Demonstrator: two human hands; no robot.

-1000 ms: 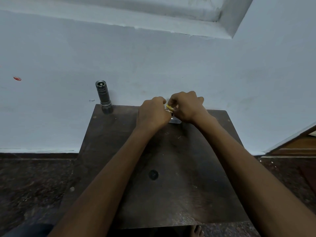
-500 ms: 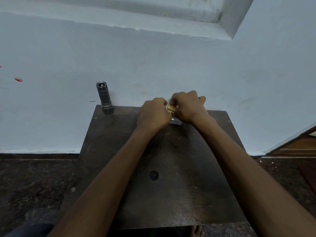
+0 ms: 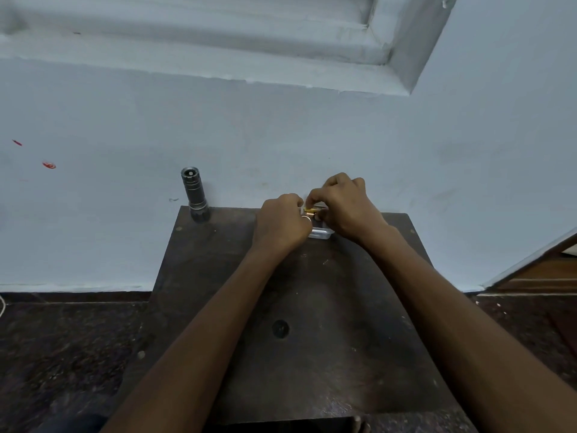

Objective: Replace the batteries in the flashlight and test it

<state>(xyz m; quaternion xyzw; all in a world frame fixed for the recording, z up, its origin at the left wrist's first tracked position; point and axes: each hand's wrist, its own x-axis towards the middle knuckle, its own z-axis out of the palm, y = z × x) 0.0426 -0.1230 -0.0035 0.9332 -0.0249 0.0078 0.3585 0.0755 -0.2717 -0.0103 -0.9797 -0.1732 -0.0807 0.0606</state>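
A grey metal flashlight [image 3: 194,194] stands upright at the far left corner of the dark wooden table [image 3: 299,307], lens end up, untouched. At the table's far edge my left hand [image 3: 281,225] and my right hand [image 3: 346,207] meet over a small clear plastic battery pack [image 3: 320,233] lying on the wood. My right fingers pinch a gold-coloured battery [image 3: 309,210] at the pack's top. My left hand, with a ring on one finger, is closed on the pack's left side. Most of the pack is hidden by both hands.
A pale blue wall [image 3: 281,135] rises directly behind the table, with a recessed ledge above. Dark speckled stone floor [image 3: 62,354] lies on both sides. A round dark spot [image 3: 280,328] marks the table's middle. A wooden door frame [image 3: 543,270] shows at the right.
My right hand has lifted slightly and shifted right, so the gold battery shows more between the fingers. My left hand stays on the pack. The flashlight has not moved.
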